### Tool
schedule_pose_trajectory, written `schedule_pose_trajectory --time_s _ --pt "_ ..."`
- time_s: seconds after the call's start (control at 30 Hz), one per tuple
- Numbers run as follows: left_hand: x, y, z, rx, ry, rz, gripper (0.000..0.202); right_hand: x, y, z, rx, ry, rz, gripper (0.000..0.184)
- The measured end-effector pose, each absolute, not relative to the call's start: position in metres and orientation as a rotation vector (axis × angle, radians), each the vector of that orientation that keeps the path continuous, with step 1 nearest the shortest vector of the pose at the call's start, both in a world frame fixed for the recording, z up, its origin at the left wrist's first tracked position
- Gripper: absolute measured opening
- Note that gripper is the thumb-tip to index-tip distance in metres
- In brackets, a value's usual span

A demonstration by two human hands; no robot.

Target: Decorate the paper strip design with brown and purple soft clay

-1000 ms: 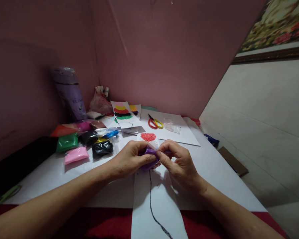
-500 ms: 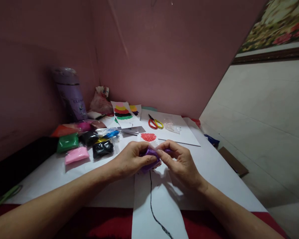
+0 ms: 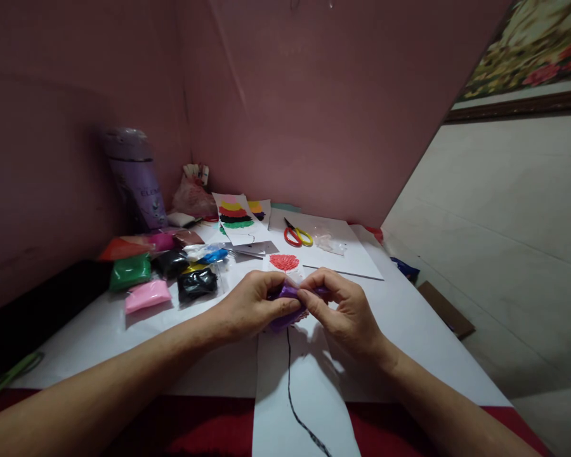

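Observation:
Between my hands is a small clear packet of purple clay [image 3: 285, 311], held just above the paper. My left hand [image 3: 257, 301] has its thumb and fingers closed around the packet's left side. Thumb and forefinger of my right hand [image 3: 339, 304] pinch the packet's upper edge on the right. Beneath lies a long white paper strip [image 3: 290, 381] with a red textured patch [image 3: 284, 262] at its far end and a thin black line [image 3: 290, 387] running down to the near end. My hands and the packet hide the strip's middle.
Several clay packets, among them green [image 3: 130, 271], pink [image 3: 147, 296] and black [image 3: 197, 284], lie to the left. Scissors [image 3: 298, 235] with red and yellow handles rest on a white board [image 3: 356, 260]. Behind stand a purple bottle [image 3: 136, 181] and a colour-striped card [image 3: 238, 219].
Both hands keep nearly the same place and grip. The purple packet has shifted very slightly between the fingers.

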State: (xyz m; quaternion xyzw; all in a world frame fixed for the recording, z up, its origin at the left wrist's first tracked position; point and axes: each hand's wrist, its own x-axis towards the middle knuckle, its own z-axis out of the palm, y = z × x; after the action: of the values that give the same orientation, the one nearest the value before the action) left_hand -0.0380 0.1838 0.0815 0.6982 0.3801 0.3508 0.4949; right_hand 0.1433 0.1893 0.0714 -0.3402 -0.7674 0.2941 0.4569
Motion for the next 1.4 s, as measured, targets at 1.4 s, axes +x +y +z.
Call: schedule_pose_trajectory --time_s 1.4 --pt "-0.0409 0.1821 0.0896 1.667 0.968 1.01 0.027 0.1417 0.1872 0.0805 -0.83 -1.802 0.969 0.013"
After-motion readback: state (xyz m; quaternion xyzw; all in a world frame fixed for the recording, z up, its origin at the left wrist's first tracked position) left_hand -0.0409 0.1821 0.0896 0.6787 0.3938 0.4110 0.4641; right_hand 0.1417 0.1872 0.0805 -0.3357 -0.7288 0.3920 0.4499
